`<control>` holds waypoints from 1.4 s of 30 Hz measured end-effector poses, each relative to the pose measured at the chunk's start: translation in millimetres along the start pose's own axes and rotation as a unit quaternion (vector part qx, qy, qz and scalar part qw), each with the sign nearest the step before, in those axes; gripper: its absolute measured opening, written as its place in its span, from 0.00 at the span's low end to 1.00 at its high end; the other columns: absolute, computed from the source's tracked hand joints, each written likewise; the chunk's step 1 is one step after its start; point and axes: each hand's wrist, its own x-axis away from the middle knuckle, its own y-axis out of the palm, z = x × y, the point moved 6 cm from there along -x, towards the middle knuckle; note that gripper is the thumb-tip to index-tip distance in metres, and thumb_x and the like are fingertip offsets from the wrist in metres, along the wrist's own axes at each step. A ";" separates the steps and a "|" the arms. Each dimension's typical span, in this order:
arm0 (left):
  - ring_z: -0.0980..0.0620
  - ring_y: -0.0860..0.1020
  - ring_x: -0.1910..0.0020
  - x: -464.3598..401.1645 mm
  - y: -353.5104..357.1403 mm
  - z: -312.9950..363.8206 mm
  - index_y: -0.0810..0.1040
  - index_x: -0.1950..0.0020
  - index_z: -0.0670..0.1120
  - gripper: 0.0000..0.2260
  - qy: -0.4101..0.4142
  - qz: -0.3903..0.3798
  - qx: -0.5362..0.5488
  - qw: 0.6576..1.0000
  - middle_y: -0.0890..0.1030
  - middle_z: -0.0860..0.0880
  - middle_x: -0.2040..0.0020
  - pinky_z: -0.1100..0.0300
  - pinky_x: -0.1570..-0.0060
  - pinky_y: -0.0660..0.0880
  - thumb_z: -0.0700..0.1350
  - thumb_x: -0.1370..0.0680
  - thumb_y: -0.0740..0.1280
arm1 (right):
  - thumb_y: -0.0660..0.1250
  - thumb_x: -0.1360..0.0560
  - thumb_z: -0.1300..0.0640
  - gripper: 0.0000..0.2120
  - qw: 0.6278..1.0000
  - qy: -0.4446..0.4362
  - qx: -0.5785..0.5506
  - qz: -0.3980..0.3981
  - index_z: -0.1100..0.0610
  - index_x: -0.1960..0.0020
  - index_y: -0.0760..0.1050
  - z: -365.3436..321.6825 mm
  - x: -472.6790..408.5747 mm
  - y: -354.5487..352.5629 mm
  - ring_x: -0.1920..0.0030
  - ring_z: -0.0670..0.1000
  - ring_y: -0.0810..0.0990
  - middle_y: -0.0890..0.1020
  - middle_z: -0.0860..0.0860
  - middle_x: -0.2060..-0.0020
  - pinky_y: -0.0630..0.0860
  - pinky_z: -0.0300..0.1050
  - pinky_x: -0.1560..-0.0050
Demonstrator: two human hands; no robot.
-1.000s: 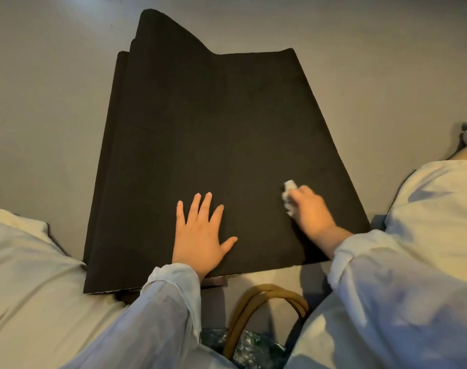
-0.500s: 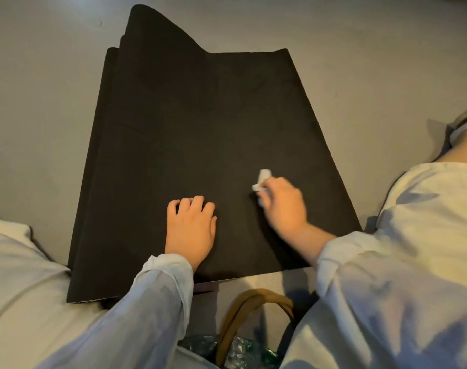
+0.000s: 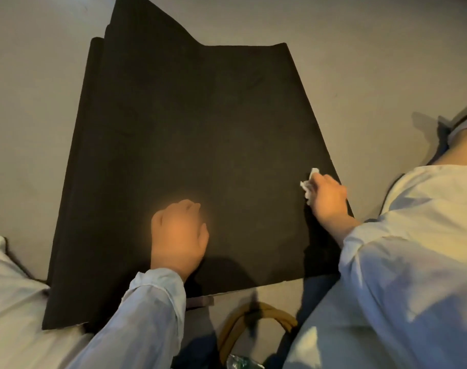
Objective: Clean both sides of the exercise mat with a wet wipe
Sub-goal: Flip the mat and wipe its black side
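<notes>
Here the black exercise mat (image 3: pixel 200 155) lay folded on the grey floor (image 3: pixel 386 62), its near edge close to the person's knees and further layers showing along its left side and far end; the left hand (image 3: pixel 178 235) rested on the mat's near middle with its fingers curled under into a loose fist, knuckles pointing away, and it held nothing that could be seen; the right hand (image 3: pixel 328 198) sat at the mat's right edge, its fingers bent round a crumpled white wet wipe (image 3: pixel 308 183), which poked out past the fingertips on the left and touched the mat's surface; whether the whole wipe lay flat on the mat could not be told, since the hand covered most of it; both arms wore pale blue sleeves (image 3: pixel 152 315), and pale trousers (image 3: pixel 426 209) covered the knees on either side of the mat; just below the mat's near edge, between the two arms, stood a bag with curved tan handles (image 3: pixel 243 323), and something crinkled and shiny (image 3: pixel 243 363) showed inside it at the bottom edge of the view.
</notes>
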 end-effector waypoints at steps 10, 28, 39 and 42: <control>0.45 0.75 0.47 0.7 -0.5 2.8 0.78 0.43 0.44 0.19 0.001 0.018 -0.007 1.000 0.77 0.46 0.46 0.51 0.45 0.64 0.50 0.27 0.56 | 0.58 0.23 0.56 0.10 0.985 0.001 -0.053 0.163 0.60 0.53 0.75 -39.4 16.8 -38.6 0.55 0.63 0.77 0.79 0.60 0.59 0.68 0.53 0.56; 0.45 0.76 0.46 0.3 -0.2 1.6 0.79 0.43 0.44 0.14 0.002 0.024 -0.008 1.000 0.78 0.46 0.46 0.50 0.44 0.66 0.47 0.27 0.65 | 0.60 0.22 0.61 0.15 0.994 0.030 0.078 0.068 0.63 0.36 0.69 17.0 -6.4 -14.2 0.46 0.64 0.75 0.77 0.62 0.48 0.67 0.52 0.49; 0.45 0.76 0.47 -0.8 0.3 0.9 0.79 0.44 0.44 0.18 -0.001 0.034 -0.010 0.999 0.78 0.46 0.47 0.51 0.45 0.64 0.50 0.27 0.58 | 0.60 0.23 0.53 0.10 0.971 -0.202 -0.126 0.021 0.57 0.48 0.75 -159.0 49.6 16.1 0.54 0.59 0.78 0.80 0.55 0.57 0.72 0.53 0.53; 0.46 0.76 0.47 -0.2 -0.5 0.8 0.79 0.44 0.44 0.18 0.004 0.042 -0.007 0.999 0.78 0.46 0.47 0.51 0.45 0.65 0.50 0.27 0.58 | 0.71 0.31 0.58 0.06 0.951 -0.300 -0.069 0.016 0.57 0.55 0.77 -180.5 87.8 32.0 0.63 0.56 0.78 0.79 0.52 0.65 0.71 0.48 0.63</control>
